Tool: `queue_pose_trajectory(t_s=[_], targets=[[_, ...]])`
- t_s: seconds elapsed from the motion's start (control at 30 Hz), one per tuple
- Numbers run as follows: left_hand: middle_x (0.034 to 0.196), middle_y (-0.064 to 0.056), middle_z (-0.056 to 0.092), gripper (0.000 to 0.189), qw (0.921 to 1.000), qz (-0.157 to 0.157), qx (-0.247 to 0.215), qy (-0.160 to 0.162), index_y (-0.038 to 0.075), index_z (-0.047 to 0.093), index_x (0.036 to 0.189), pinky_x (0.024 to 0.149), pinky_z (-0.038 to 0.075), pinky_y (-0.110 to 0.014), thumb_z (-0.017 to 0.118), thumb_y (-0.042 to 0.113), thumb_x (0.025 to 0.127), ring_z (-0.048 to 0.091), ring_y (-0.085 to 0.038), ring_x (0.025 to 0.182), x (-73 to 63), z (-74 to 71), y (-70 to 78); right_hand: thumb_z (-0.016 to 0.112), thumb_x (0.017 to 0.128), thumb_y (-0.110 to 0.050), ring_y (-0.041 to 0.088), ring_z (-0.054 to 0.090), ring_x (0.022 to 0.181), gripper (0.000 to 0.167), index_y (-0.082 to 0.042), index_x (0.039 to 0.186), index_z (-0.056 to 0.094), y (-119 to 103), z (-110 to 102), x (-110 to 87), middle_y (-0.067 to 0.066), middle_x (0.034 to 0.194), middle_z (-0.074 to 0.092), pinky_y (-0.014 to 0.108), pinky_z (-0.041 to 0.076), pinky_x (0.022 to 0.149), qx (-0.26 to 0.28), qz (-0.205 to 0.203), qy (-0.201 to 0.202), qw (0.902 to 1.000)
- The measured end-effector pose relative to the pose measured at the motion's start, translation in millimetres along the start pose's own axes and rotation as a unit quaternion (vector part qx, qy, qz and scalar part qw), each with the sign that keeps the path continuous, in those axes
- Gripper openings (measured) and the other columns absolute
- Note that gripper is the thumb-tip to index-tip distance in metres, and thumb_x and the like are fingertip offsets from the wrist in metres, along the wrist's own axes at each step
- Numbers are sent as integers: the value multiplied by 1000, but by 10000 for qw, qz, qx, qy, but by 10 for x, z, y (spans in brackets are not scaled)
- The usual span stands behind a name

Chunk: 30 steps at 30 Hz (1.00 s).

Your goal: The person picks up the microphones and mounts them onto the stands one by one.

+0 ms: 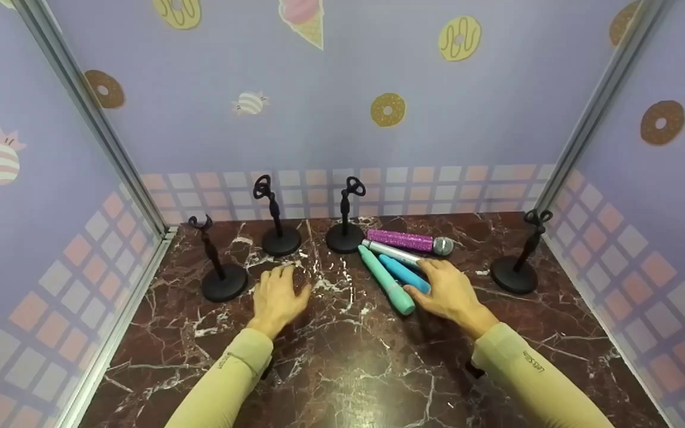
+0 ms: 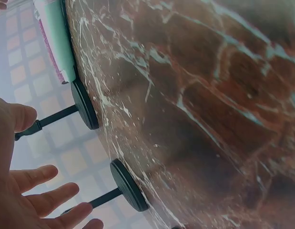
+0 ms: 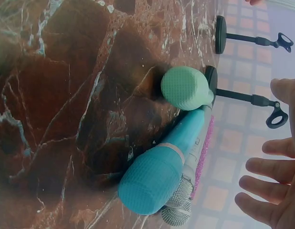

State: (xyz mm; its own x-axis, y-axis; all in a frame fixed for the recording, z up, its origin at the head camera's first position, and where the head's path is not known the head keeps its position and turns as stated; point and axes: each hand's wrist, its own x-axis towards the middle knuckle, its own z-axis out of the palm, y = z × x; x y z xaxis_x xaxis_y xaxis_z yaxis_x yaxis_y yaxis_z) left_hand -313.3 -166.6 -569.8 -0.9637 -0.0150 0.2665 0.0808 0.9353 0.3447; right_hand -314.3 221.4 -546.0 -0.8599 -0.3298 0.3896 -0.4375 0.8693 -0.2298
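Note:
My left hand [image 1: 277, 299] hovers over the table with loosely spread fingers and nothing in them. It is nearest the left microphone stand [image 1: 225, 282]. My right hand [image 1: 451, 292] is relaxed above a group of microphones, overlapping the head of the blue microphone [image 1: 403, 272] in the head view. The right wrist view shows its fingers [image 3: 269, 167] apart from the blue one. A mint green microphone [image 1: 385, 278] lies to the left of the blue one. Behind are a silver microphone [image 1: 393, 252], partly covered by the hand, and a glittery purple microphone [image 1: 399, 239] with a silver mesh head.
Two more black stands, one left of centre [image 1: 282, 241] and one at centre [image 1: 345, 238], stand near the back wall. Another stand [image 1: 515, 274] is at the right. Patterned panels [image 1: 342, 137] enclose the marbled table [image 1: 342, 356] at the back and sides.

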Motion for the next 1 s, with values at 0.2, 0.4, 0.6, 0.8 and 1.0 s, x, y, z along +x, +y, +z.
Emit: queue_pose_trajectory(t_s=[0.2, 0.4, 0.6, 0.8, 1.0], targets=[[145, -25, 71, 65, 9999, -21, -11, 111, 4, 67, 147, 110, 58, -64, 78, 45, 99, 65, -49, 132, -15, 2, -97, 85, 94, -43, 46, 74, 128, 64, 0, 139, 73, 3, 24, -18, 24, 137, 78, 64, 62, 107, 2, -17, 122, 9999], [138, -27, 73, 62, 9996, -77, 16, 260, 2, 68, 143, 105, 59, -66, 78, 43, 98, 66, -50, 128, -54, 28, -211, 87, 92, -36, 45, 75, 125, 57, -2, 136, 75, -8, 63, -28, 22, 132, 79, 63, 63, 105, 33, -63, 195, 9998], [129, -30, 72, 54, 9984, -72, 49, 554, -2, 69, 133, 95, 61, -67, 79, 37, 97, 64, -53, 120, -58, 39, -343, 89, 91, -32, 45, 76, 121, 52, -1, 131, 77, -38, 104, -48, 22, 127, 80, 62, 64, 101, 50, -147, 335, 9993], [122, -30, 70, 46, 9972, -128, 59, 738, -2, 69, 122, 90, 60, -68, 76, 36, 97, 63, -52, 114, -49, 16, -461, 90, 91, -31, 45, 77, 116, 50, -2, 129, 78, -60, 136, -46, 21, 125, 81, 63, 66, 96, 43, -150, 386, 9991], [126, -31, 69, 49, 9978, -349, 61, 561, -3, 67, 127, 94, 59, -69, 73, 37, 100, 61, -53, 119, -39, -27, -605, 88, 92, -33, 45, 78, 116, 50, -1, 128, 78, -73, 171, -62, 21, 126, 81, 62, 65, 99, 21, -105, 313, 9995]])
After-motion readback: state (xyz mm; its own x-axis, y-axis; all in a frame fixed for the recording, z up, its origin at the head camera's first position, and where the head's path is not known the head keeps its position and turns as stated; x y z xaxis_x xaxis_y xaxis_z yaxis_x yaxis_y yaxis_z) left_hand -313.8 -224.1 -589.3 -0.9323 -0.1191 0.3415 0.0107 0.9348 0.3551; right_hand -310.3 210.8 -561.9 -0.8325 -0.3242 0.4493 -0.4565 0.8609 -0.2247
